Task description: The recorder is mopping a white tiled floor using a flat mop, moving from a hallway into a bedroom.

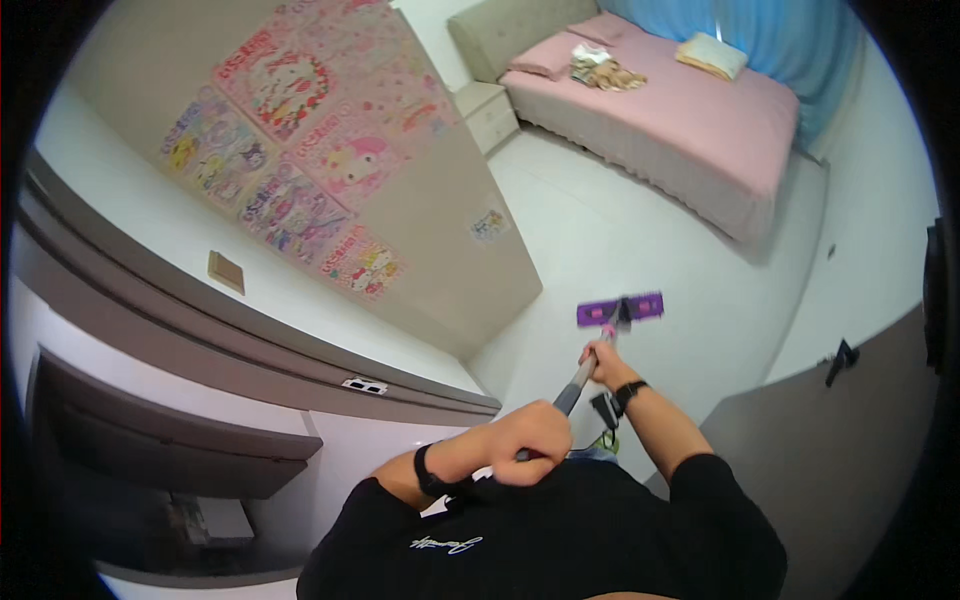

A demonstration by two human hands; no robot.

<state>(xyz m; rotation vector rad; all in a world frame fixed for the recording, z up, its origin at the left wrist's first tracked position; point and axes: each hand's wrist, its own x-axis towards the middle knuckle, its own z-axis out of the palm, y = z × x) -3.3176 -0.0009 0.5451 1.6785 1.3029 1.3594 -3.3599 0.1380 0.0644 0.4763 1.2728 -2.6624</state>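
Observation:
A flat mop with a purple head [648, 306] rests on the white floor, its grey pole [572, 396] slanting up toward my body. My left hand [532, 442] is wrapped round the upper end of the pole, close to my chest. Lower down, nearer the mop head, my right hand [606, 362] grips the same pole. Dark bands circle both wrists, and a small dark object [605, 408] hangs by the right one. Part of the pole is hidden behind my hands.
Ahead stands a bed [690, 130] with pink bedding, clothes [606, 72] and a pillow [712, 55] on it. A nightstand [486, 116] adjoins it. A postered cabinet side [400, 170] rises at left; a grey door [830, 450] with a dark handle [842, 362] is at right.

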